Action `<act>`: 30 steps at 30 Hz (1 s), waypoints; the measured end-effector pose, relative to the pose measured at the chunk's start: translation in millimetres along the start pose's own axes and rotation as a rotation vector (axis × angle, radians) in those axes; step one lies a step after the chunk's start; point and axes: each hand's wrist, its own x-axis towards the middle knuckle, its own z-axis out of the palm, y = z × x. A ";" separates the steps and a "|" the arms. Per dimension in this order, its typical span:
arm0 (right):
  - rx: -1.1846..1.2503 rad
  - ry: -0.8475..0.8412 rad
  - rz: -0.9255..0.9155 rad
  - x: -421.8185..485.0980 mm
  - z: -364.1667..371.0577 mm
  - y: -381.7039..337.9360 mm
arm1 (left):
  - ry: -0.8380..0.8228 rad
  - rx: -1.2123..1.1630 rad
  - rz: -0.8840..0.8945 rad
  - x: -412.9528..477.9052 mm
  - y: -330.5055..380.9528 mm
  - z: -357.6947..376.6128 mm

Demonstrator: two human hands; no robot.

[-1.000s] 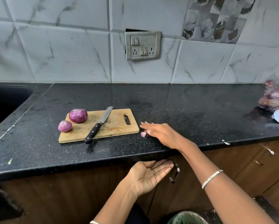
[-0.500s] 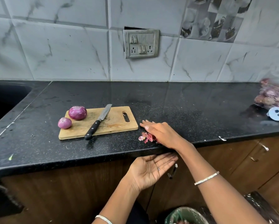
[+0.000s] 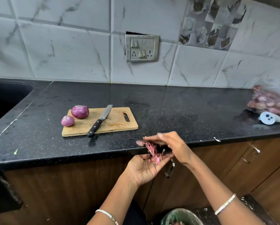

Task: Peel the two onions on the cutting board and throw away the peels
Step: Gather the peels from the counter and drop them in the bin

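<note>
Two peeled purple onions, a large one (image 3: 80, 111) and a small one (image 3: 67, 121), sit at the left end of the wooden cutting board (image 3: 116, 123). A black-handled knife (image 3: 99, 121) lies across the board. Pink onion peels (image 3: 149, 146) hang over the counter's front edge. My right hand (image 3: 170, 143), fingers straight, rests on the peels at the edge. My left hand (image 3: 144, 169) is cupped palm-up just below the edge, with some peels (image 3: 155, 159) lying on its fingers.
A bin with a green liner (image 3: 181, 216) stands on the floor below my hands. A bag of onions (image 3: 270, 101) and a white round gadget (image 3: 269, 118) sit at the counter's right end. A dark sink (image 3: 4, 98) is at far left. Cabinet handles (image 3: 169, 169) protrude under the counter.
My right hand has swept the peels from the counter to its front edge. My left hand has risen to just under the edge, and peels now lie in it.
</note>
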 end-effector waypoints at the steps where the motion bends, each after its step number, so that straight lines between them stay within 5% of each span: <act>1: 0.040 0.052 -0.008 5.3 -1.5 -2.1 | 0.015 0.010 -0.005 -2.6 0.8 -0.2; 7: -0.296 -0.058 0.040 44.3 13.7 2.6 | 0.029 0.036 0.014 -10.9 1.9 -1.2; 13: -0.322 -0.163 0.042 23.4 22.2 3.4 | 0.043 0.073 0.097 -16.1 -1.2 1.6; 19: -0.211 -0.112 0.000 -12.7 25.2 1.2 | 0.063 0.011 0.115 -17.6 -1.3 3.7; 24: -0.120 0.125 -0.047 -4.8 6.2 -11.7 | 0.086 0.109 0.061 -21.4 -1.9 4.1; 30: -0.671 0.004 0.135 28.0 6.7 11.2 | 0.065 0.077 0.079 -18.8 -3.0 5.3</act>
